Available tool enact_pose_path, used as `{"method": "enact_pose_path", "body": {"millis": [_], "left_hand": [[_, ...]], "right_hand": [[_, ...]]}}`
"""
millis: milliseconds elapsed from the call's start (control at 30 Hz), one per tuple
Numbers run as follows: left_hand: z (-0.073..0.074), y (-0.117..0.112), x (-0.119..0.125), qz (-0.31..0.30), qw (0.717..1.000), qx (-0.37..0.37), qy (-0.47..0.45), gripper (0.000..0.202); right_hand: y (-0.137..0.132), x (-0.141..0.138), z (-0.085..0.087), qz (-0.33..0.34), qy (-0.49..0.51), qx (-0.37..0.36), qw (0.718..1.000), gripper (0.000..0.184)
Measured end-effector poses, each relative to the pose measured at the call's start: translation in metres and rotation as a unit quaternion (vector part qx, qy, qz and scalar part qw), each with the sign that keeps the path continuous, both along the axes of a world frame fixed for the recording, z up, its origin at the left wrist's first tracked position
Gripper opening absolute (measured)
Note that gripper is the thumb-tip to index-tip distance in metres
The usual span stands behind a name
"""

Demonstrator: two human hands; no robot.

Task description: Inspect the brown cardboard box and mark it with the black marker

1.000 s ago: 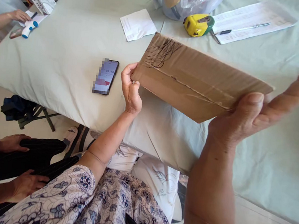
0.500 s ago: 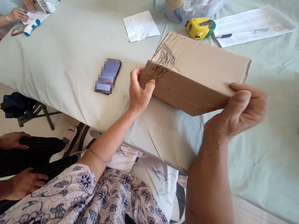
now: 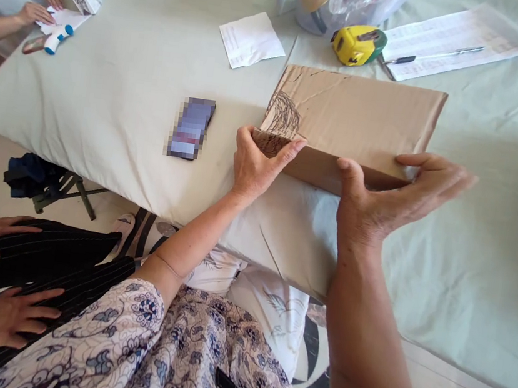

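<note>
The cardboard box (image 3: 354,111) has tipped over toward flat: a moment ago its narrow side faced the person, and now its broad face lies uppermost, with the dark scribble at its left end in plain view. It is close to the worktop (image 3: 140,47)'s front edge; whether its underside rests on the cloth or hangs just above it, I cannot tell.

The left hand (image 3: 260,166) grips the near left corner, fingers curled round the end and thumb over the near upper edge. The right hand (image 3: 376,202) has shifted inward: its thumb is now against the shaded near side, and with the forefinger it lightly holds the near right corner, the other fingers stretched outward and blurred. The turn leaves both hands at the near corners, steadying the box from the front edge.

Just beyond the box, toward the far edge, sits a yellow tape measure (image 3: 355,45); a phone (image 3: 191,129) lies to its left, nearer the front edge.
</note>
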State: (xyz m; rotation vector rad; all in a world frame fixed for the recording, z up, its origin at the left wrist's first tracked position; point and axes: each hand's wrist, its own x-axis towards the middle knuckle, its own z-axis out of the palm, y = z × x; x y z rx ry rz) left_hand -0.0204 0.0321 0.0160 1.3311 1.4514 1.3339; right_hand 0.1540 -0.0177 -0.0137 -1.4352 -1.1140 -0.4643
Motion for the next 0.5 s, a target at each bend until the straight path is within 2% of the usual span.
{"method": "enact_pose_path", "body": {"millis": [100, 267, 400, 500], "left_hand": [[-0.003, 0.0, 0.002, -0.011, 0.999, 0.024, -0.021, 0.076], [0.0, 0.0, -0.002, -0.038, 0.998, 0.056, -0.009, 0.068], [0.006, -0.001, -0.003, -0.027, 0.997, 0.052, 0.056, 0.061], [0.006, 0.001, -0.003, -0.025, 0.997, 0.037, 0.066, 0.071]], "right_hand": [[-0.001, 0.0, 0.003, -0.004, -0.005, 0.013, 1.0, 0.063], [-0.007, -0.006, 0.014, 0.043, 0.025, 0.031, 0.998, 0.034], [-0.008, -0.01, 0.018, 0.055, -0.015, 0.066, 0.996, 0.032], [-0.007, -0.011, 0.019, 0.073, -0.025, 0.072, 0.994, 0.028]]}}
